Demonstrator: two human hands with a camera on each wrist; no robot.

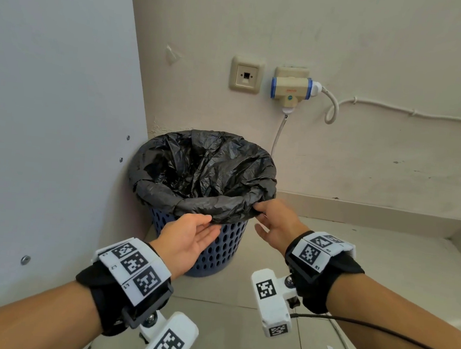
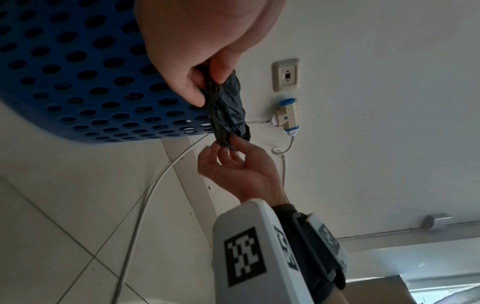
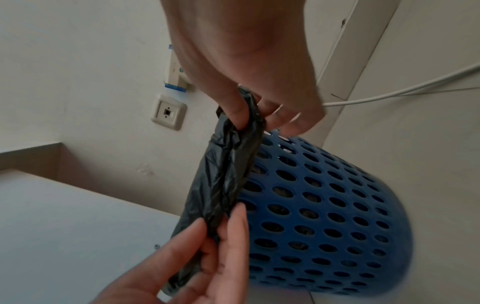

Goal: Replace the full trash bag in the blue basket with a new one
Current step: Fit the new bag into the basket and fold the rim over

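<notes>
A blue perforated basket (image 1: 218,247) stands on the floor in a corner, lined with a black trash bag (image 1: 204,169) whose edge is rolled over the rim. My left hand (image 1: 208,223) is palm up at the front rim; in the left wrist view its thumb and fingers (image 2: 207,86) pinch the bag's rolled edge (image 2: 228,111). My right hand (image 1: 259,211) pinches the same edge a little further right, and its fingers (image 3: 252,117) are curled round the plastic (image 3: 223,179). What lies inside the bag is hidden by folds.
A white panel (image 1: 56,101) stands close on the basket's left, with the wall right behind. A wall socket (image 1: 245,78) and a plug adapter (image 1: 290,91) with white cables sit above. One cable (image 2: 155,185) runs over the tiled floor by the basket.
</notes>
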